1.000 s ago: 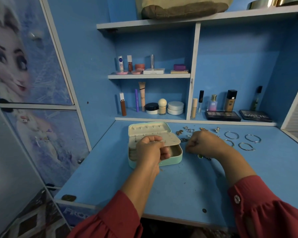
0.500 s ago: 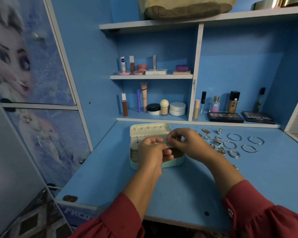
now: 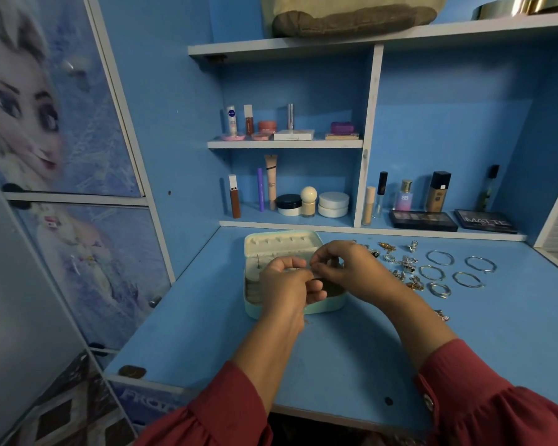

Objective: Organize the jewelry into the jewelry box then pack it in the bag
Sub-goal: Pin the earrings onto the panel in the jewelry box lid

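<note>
Blue desk (image 3: 351, 355) with shelves (image 3: 284, 143) of cosmetics behind. Tan bag (image 3: 351, 17) on top shelf, well apart from box. Mint jewelry box (image 3: 281, 244) open at desk's back centre, lid tilted up. Both hands meet over box. Left hand (image 3: 287, 284) curled, fingertips pinched together near right hand's; what it pinches too small to tell. Right hand (image 3: 345, 268) curled, thumb and forefinger pinching small item, unclear. Six bangles (image 3: 440, 257) lie right of box. Small jewelry pieces (image 3: 408, 263) scattered between box and bangles.

Dim, soft light; edges warped
</note>
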A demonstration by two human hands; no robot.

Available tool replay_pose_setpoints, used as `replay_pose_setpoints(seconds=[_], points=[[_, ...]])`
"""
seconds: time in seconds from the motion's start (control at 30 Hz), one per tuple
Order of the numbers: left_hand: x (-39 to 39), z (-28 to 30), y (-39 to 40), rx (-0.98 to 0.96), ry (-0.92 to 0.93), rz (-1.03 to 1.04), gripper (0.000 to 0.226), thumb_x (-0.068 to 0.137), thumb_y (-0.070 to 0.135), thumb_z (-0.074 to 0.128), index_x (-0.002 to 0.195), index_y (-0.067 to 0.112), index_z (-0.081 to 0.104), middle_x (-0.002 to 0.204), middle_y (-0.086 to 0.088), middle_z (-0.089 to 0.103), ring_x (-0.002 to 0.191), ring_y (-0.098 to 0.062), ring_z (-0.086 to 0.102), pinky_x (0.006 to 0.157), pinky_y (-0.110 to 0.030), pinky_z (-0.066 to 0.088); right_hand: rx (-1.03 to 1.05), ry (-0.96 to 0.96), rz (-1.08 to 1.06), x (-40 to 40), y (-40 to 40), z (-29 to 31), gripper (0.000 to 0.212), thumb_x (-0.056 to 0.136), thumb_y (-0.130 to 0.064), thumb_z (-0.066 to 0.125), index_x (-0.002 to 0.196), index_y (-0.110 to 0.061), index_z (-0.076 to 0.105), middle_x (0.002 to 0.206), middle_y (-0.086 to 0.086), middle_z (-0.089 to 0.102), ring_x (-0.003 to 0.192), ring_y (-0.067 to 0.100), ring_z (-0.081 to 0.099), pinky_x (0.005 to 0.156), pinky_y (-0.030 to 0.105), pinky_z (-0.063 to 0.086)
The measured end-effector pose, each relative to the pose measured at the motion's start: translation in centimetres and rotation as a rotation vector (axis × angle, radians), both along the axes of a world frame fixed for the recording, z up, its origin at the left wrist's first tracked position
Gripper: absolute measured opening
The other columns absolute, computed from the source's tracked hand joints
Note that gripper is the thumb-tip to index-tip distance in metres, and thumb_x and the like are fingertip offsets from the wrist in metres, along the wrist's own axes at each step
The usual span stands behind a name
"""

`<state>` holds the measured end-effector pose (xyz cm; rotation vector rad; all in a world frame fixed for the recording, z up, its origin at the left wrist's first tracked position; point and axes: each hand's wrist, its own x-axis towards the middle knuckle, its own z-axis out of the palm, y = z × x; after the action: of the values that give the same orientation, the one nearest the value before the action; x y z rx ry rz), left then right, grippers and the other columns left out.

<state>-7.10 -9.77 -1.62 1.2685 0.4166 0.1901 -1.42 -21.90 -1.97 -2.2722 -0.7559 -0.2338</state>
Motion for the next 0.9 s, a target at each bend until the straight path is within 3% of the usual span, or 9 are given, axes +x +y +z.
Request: replay_pose_setpoints(seconds=[0.37,0.5,0.77,0.9], points=[[-0.05,0.01,-0.04,0.005,-0.017,-0.006,0.018,0.087,-0.011,0.052,0.089,0.006,0.055,0.056,-0.005,0.055,0.034,-0.005,0.050,0.041,-0.024,0.051,0.112,0.113,-0.056,-0.18,0.45,0.10,0.009,0.082,-0.012,0.069,0.083,-0.021,0.067,0.077,-0.009,0.063,0.072,0.002,0.055,0.062,0.007,0.042],[-0.03,0.03,-0.06,-0.001,-0.016,-0.006,0.019,0.087,-0.011,0.052,0.087,0.008,0.055,0.056,-0.005,0.055,0.034,-0.005,0.050,0.041,-0.024,0.051,0.178,0.173,-0.051,-0.39,0.49,0.24,0.012,0.082,-0.010,0.069,0.082,-0.021,0.067,0.076,-0.008,0.063,0.072,0.003,0.056,0.062,0.009,0.044],[-0.05,0.11,-0.09,-0.011,-0.006,-0.004,0.020,0.087,-0.011,0.052,0.089,0.008,0.056,0.059,-0.007,0.057,0.034,-0.005,0.051,0.042,-0.025,0.052,0.190,0.174,-0.043,-0.45,0.49,0.24,0.012,0.082,-0.012,0.067,0.085,-0.023,0.070,0.084,0.000,0.069,0.082,0.018,0.061,0.073,0.027,0.050],[-0.09,0.14,-0.07,-0.014,-0.005,-0.004,0.019,0.087,-0.011,0.053,0.090,0.008,0.056,0.060,-0.007,0.058,0.034,-0.005,0.051,0.042,-0.024,0.052,0.190,0.166,-0.037,-0.47,0.43,0.16,0.012,0.083,-0.011,0.067,0.084,-0.023,0.071,0.083,0.000,0.069,0.078,0.013,0.059,0.066,0.016,0.047]])
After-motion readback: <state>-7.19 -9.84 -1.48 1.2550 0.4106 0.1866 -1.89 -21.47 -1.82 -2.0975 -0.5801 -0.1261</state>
